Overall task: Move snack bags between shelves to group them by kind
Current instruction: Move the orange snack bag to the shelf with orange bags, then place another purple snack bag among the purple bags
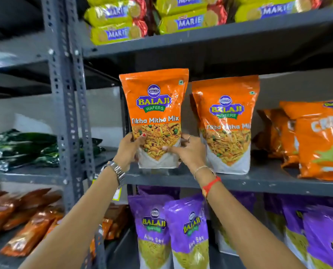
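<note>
An orange Tikha Mitha Mix bag (155, 105) stands upright at the left end of the middle shelf (258, 180). My left hand (129, 150) grips its lower left side and my right hand (189, 151) grips its lower right side. Just to its right stands a second orange Tikha Mitha Mix bag (227, 123), with another partly hidden behind it. Further right on the same shelf are orange crunchy-snack bags (321, 140). Purple Aloo Sev bags (189, 230) stand on the shelf below.
Yellow Marie biscuit packs (183, 18) fill the top shelf. A grey perforated upright post (68, 105) divides the racks. On the left rack lie dark green bags (23, 148) and, lower down, orange-brown packets (23, 220).
</note>
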